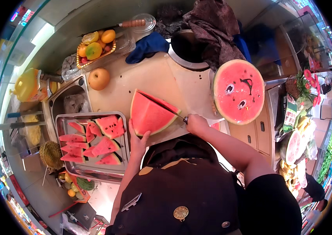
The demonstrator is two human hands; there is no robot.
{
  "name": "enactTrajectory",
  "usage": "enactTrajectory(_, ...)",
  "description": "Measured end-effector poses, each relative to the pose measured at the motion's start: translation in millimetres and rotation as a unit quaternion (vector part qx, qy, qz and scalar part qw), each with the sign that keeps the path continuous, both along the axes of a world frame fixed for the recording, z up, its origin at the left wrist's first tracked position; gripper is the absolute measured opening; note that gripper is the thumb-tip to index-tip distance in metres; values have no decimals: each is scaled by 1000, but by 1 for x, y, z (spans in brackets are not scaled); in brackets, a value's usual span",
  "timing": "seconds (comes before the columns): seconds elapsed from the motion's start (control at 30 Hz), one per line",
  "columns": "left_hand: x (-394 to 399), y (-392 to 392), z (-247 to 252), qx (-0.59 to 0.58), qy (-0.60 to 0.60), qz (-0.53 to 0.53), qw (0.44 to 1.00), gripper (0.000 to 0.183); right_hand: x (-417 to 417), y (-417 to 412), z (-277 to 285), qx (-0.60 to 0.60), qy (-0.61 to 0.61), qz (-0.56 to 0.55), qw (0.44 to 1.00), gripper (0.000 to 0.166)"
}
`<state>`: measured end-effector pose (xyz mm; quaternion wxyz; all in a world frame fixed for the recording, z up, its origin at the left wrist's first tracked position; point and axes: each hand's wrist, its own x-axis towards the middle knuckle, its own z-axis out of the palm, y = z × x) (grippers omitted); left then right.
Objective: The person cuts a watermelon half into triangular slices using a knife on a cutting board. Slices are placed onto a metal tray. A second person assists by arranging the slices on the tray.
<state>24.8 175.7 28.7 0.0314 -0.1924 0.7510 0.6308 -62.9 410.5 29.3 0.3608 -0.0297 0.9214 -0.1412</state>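
A large watermelon wedge point(149, 116) lies on the pale work surface in front of me. My right hand point(196, 124) is closed on the dark handle of a long kitchen knife point(180, 116), whose blade runs into the wedge near its far side. At the wedge's near left edge rests my left hand point(139, 141), thumb and fingers spread against it. Left of that hand is a steel tray point(95, 169) holding several cut watermelon slices point(106, 147). To the right stands a halved watermelon point(239, 92) in clear wrap, with eye and mouth decorations on its cut face.
Beyond the wedge are a round brown fruit point(98, 78), a gold-rimmed fruit basket point(97, 60), a blue cloth point(148, 48) and a second knife point(132, 23). A small sink point(69, 102) adjoins the tray. A dark round opening point(188, 48) lies near a brown cloth point(216, 29).
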Motion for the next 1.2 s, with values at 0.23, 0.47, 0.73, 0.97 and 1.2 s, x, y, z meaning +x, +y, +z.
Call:
enactTrajectory(0.23,-1,-14,-12,49,23,-2,999,82,-14,6,0,-65,-71,2,995,21)
enactTrajectory(0.47,3,-13,-16,54,49,-13,997,83,-25,25,-8,-163,-172,-22,971,14)
enactTrajectory(0.73,5,-18,-25,64,63,-16,996,80,-21,35,3,-275,-323,-134,895,11)
enactTrajectory(0.97,16,-2,-51,86,80,67,991,73,27,5,2,-72,71,-11,995,20)
enactTrajectory(1.2,15,1,-23,156,8,88,984,71,21,-3,22,-37,43,1,998,18)
